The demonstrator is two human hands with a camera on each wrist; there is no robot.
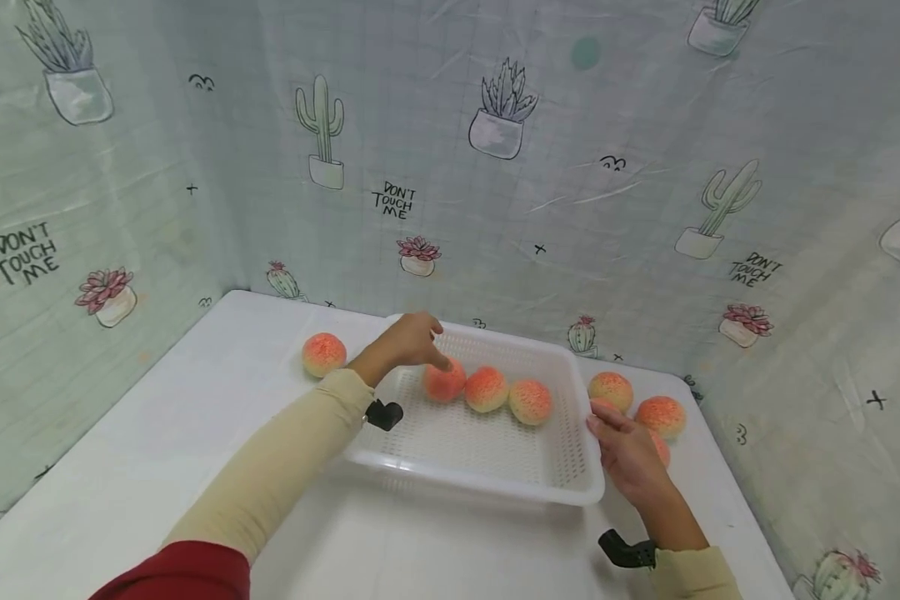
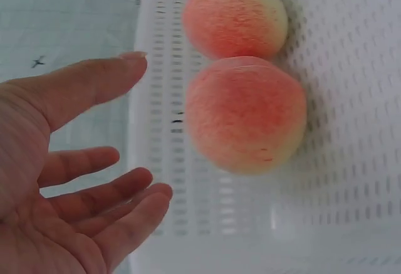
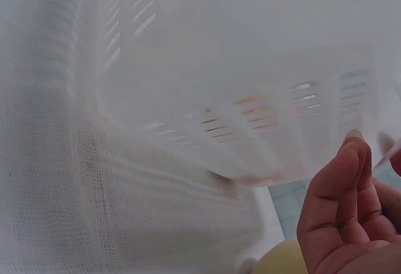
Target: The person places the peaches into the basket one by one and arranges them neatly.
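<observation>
Three peaches lie in a row inside a white perforated plastic basket: the left peach, the middle peach and the right peach. Over the basket's back left part is my left hand, beside the left peach. The left wrist view shows its fingers spread and holding nothing, apart from the nearest peach. My right hand grips the rim at the basket's right end. In the right wrist view, its fingers and thumb are on either side of that rim.
One peach sits on the white table left of the basket. Several more are right of it, including a peach near the table's edge; some are partly hidden by my right hand. Cactus-print sheeting surrounds the table's back and sides.
</observation>
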